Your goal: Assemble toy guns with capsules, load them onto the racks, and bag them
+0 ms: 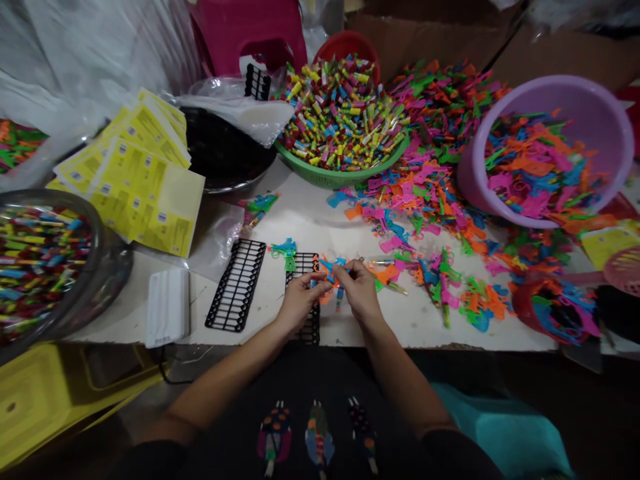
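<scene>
Left hand (301, 295) and right hand (362, 292) pinch blue and orange toys (330, 265) before one green basin (325, 175); front-left of it lie two black racks (237, 287), one partly hidden by the left hand; right, one purple bucket (575, 100).

Left hand (301, 297) and right hand (361, 290) pinch small blue-and-orange plastic pieces (329, 267) above white table (310, 213) — one black rack (236, 285) off left, second rack (303, 263) partly under left hand. Behind: green basin (325, 176) heaped with multicoloured tubes (345, 120) — tilted purple tub (473, 160) farther right, loose plastic shapes (425, 193) piled between.
</scene>
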`<state>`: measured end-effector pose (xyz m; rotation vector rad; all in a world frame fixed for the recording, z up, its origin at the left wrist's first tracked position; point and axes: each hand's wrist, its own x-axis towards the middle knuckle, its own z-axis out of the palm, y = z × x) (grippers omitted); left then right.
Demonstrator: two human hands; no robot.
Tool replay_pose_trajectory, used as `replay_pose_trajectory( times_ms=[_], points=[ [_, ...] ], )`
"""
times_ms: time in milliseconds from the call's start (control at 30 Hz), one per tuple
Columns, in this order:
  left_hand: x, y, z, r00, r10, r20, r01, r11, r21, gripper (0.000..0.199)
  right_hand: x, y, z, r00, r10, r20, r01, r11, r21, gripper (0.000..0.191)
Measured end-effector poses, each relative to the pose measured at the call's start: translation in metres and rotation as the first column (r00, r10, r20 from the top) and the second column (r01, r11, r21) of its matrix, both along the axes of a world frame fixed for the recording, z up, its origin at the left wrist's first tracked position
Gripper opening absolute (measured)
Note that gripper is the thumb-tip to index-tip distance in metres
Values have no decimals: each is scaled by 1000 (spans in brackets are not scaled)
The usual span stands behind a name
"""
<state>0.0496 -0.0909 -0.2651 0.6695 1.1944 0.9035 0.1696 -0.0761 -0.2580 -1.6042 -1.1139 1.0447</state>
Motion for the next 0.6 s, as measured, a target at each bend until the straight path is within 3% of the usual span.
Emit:
replay_pose_trajectory(
  times_ms=[267, 600],
  points=[
    [-1, -1, -4, 994, 38, -100, -34, 998, 44, 33, -2, 8, 7, 974, 76, 213, -56, 993, -99, 27],
    [1, 4, -7, 949, 119, 293, -68, 981, -181, 35, -9, 10, 6, 876, 94, 473, -92, 995, -27, 23]
  ],
)
